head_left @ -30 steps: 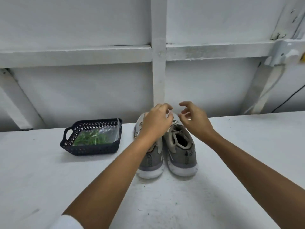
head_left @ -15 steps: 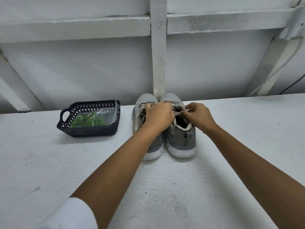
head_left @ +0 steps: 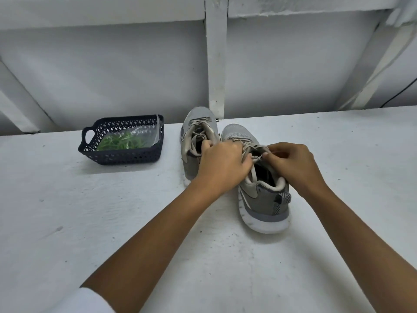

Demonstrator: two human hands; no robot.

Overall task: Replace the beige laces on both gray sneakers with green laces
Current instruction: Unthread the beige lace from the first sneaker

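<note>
Head view: a dark perforated basket (head_left: 126,157) on the table (head_left: 67,222) holds a clear bag (head_left: 147,133) of green laces (head_left: 121,143). Right of it, the left hand (head_left: 223,164) and right hand (head_left: 293,164) each pinch the beige lace (head_left: 254,158) of the nearer gray sneaker (head_left: 264,201).

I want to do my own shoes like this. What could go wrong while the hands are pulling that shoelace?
The left hand and right hand seem to pinch the beige lace at its knot; a wrong tug could tighten it.
Neither hand seems to press the nearer sneaker down, so it might slide or tip.
The left hand is close to the farther sneaker and could knock it.
</note>
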